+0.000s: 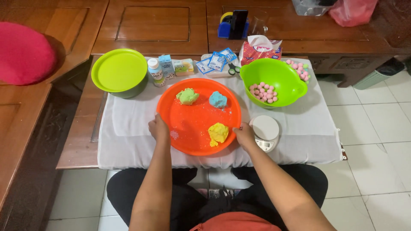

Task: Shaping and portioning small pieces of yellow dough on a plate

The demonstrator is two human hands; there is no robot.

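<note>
Tray [195, 124] — a round orange one — sits at the centre of a low wooden tabletop [81, 145], on a white cloth [128, 128] that covers most of the surface. Both hands grip its near rim from opposite sides, a hold that would keep it level and steady.

Left hand [158, 128]: fingers curled over the rim at the lower left, thumb side toward the tray, forearm running straight back to the body. Right hand [245, 134]: fingers closed on the rim at the lower right, just beside a small white scale [265, 131]; forearm angled in from the right. Neither hand is spread; each clasps the rim only.

A lidded green bowl [120, 72] stands at the far left of the cloth. An open green bowl [274, 81] at the far right holds small pink balls [263, 92], with more lying on the cloth behind it.

Three dough lumps rest on the tray, well apart — green [187, 96] and blue [218, 99] at the far side, yellow [218, 133] near the right hand. White specks dust the tray floor.

Small cartons, a bottle [155, 72], sachets and a tissue pack [259, 49] line the far edge.
</note>
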